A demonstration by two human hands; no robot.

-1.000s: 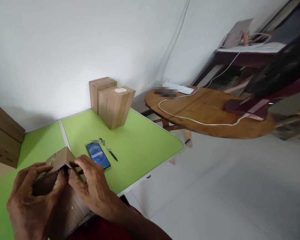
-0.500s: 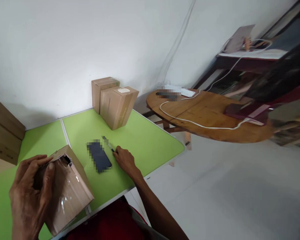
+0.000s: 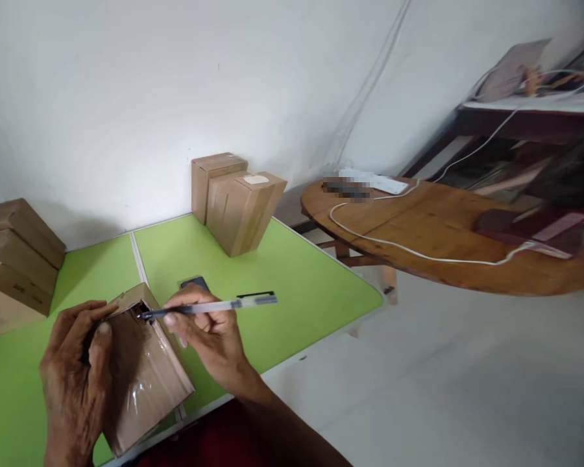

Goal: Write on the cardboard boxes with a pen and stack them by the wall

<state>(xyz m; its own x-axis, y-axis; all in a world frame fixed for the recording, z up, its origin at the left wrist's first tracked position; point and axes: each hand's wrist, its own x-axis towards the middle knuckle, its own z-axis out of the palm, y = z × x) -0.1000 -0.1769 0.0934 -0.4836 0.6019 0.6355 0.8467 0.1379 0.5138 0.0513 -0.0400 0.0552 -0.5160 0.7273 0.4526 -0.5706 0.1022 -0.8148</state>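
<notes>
My left hand is wrapped over the left side of a taped cardboard box that lies tilted at the table's near edge. A small torn hole shows at the box's upper corner. Between the thumb and fingers of my right hand is a pen with a clear barrel, its cap stuck on the back end. The pen's dark tip points left and is at the hole; whether it goes inside I cannot tell. Behind my right hand, a phone is mostly hidden.
Two cardboard boxes stand at the back of the green table by the wall. More boxes are stacked at the left. To the right, a wooden oval table carries a white cable, papers and a blurred dark item.
My right hand has picked the pen up from the table beside the phone and brought it left to the box's torn corner. My left hand keeps its hold on the box.
</notes>
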